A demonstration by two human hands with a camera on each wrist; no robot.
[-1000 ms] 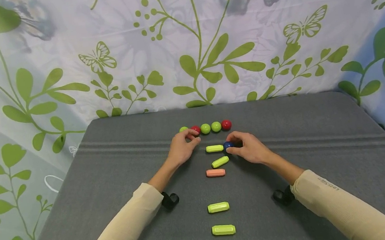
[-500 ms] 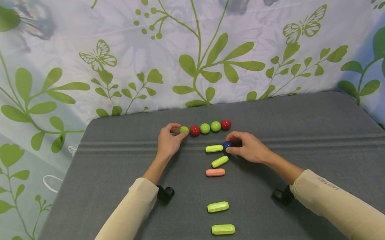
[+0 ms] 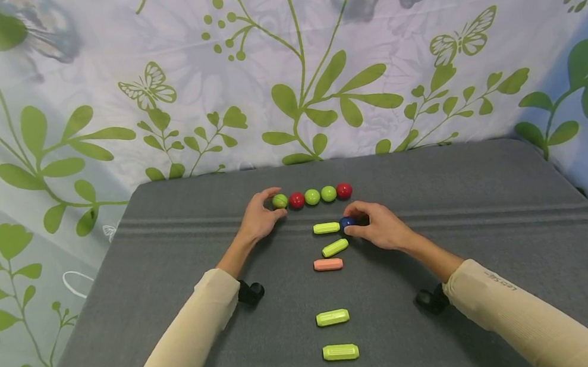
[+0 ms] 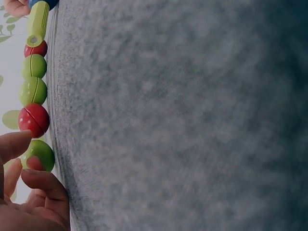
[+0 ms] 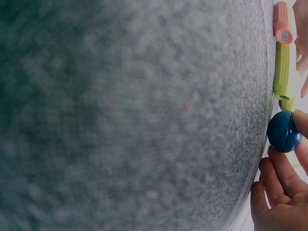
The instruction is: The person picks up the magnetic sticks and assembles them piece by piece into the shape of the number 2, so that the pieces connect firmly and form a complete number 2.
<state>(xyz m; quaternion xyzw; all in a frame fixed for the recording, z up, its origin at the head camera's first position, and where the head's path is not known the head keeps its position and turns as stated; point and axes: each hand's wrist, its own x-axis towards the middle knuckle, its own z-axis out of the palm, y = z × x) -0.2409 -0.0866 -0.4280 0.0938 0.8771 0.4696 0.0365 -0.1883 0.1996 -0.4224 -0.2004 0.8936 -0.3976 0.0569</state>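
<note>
At the far side of the table, several glossy balls lie in a row. My left hand is at the row's left end, thumb and index finger spread on either side of a green ball. Right beside that ball is a red ball. My right hand pinches a blue ball between thumb and fingers. The blue ball is at the right end of a yellow-green rod. Closer to me lie a slanted yellow-green rod and a salmon-pink rod with a metallic end.
Two more yellow-green rods lie nearer the front of the grey cloth-covered table. The row continues with green balls and a red ball at its right end. A patterned curtain hangs behind the table.
My left hand has moved left from beside the red ball to the leftmost green ball, and its thumb and index finger have since spread apart. The right hand stays at the blue ball.
</note>
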